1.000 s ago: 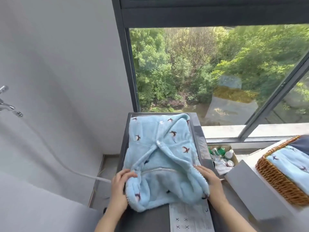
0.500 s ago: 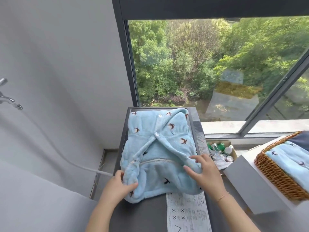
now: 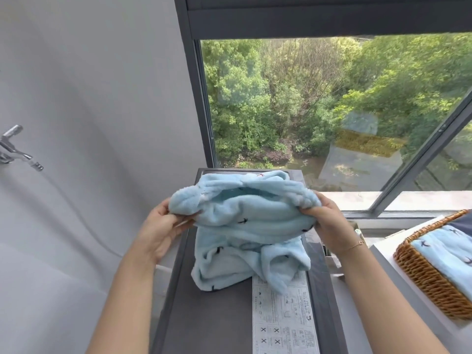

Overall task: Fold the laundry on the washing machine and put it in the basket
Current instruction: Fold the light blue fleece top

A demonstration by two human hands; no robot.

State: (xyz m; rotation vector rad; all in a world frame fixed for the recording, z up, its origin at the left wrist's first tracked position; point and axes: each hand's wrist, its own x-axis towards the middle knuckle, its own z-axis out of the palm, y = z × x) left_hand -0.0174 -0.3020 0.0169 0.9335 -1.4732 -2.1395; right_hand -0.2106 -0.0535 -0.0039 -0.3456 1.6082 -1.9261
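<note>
A fluffy light-blue garment (image 3: 245,226) with small dark bird prints is bunched above the dark grey top of the washing machine (image 3: 217,315). My left hand (image 3: 161,226) grips its left side and my right hand (image 3: 329,221) grips its right side. The upper part is lifted off the machine while the lower part still hangs down onto the lid. A wicker basket (image 3: 429,274) stands at the right edge and holds a folded blue piece with the same bird print.
A white label sheet (image 3: 283,320) is stuck to the machine's lid. A tap and hose (image 3: 18,152) are on the left wall. A large window (image 3: 332,111) lies straight ahead. The basket rests on a white ledge (image 3: 383,254).
Both hands have gathered the garment from its near edge and raised it off the machine. It lay spread flat before; now it is bunched between the hands.
</note>
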